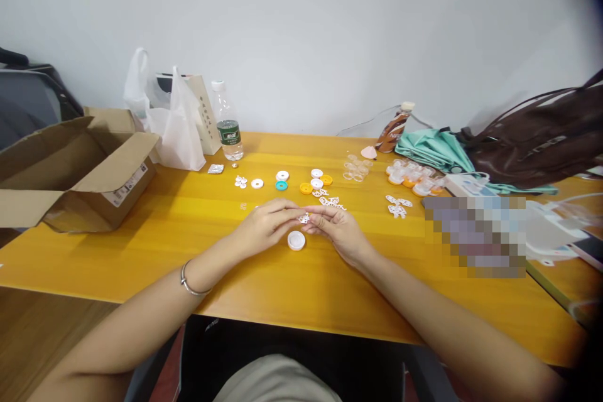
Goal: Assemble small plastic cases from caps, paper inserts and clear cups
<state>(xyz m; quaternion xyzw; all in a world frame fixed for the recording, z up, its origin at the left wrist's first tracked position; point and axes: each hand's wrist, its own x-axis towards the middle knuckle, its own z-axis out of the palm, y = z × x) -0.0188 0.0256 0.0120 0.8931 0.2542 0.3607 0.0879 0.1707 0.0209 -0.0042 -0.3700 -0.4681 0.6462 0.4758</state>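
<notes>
Our grey clothing lies nearer than the round white part. Just beyond that part, our left hand and right hand pinch a small white piece.

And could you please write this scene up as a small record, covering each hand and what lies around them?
Left hand: fingertips at a white piece, grip unclear
Right hand: thumb and fingers on the same piece
Nearest the hands: round white cup, on the table
Beyond the hands: teal disc, beside white and orange ones
Far left: open carton, plastic bag, clear bottle
Far right: green cloth, brown bag
</notes>
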